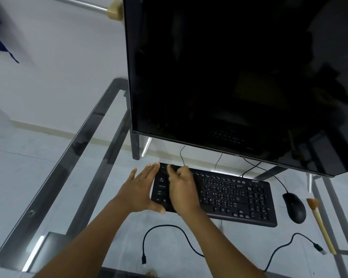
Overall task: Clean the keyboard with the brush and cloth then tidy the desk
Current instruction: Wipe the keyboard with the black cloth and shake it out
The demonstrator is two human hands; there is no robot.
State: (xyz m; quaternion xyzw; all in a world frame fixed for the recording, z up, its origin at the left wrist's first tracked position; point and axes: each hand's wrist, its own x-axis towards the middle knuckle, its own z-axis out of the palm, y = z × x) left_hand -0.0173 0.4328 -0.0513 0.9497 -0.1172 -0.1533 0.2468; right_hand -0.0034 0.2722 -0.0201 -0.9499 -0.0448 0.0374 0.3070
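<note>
A clear glass desk top on a dark metal frame (72, 149) stood over a pale grey tiled floor (18, 157). Behind the desk rose a plain white wall (68, 57); light was dim and cool.

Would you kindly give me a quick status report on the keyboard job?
Left hand open, steadying keyboard at its left end. Right hand blurred over the keys, grip unclear. Brush lies unused beside mouse. Loose cable in front.

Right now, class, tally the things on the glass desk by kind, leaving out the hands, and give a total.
Monitor: 1
Keyboard: 1
Mouse: 1
Brush: 1
Loose cable: 1
Total: 5
No cloth is in view.
</note>
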